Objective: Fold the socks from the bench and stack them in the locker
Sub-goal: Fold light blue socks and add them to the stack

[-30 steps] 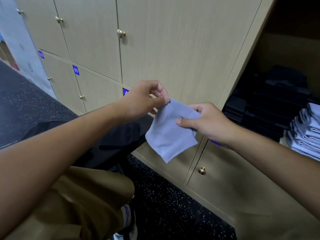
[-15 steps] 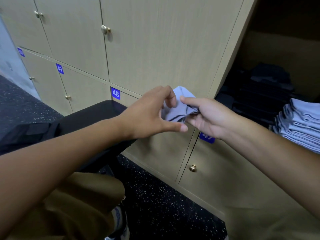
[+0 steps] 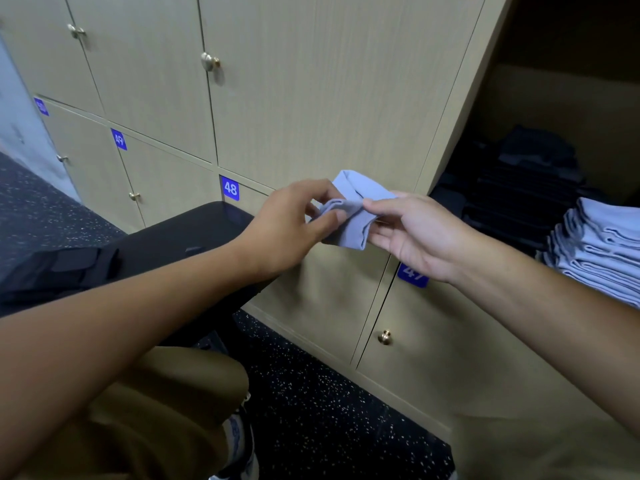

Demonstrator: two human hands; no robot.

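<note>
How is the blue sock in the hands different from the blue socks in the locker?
The held sock is one piece, bunched mid-fold between the left hand and right hand; the locker socks are many, folded and stacked. Both are light blue.

Speckled dark floor (image 3: 329, 410), blue label 48 (image 3: 230, 188)

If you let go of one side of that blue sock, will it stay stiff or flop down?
Probably flop: the sock is thin cloth, creased and bunched between the left hand and right hand. It looks light, since fingertips alone hold it. It likely won't slip, being cloth.
</note>
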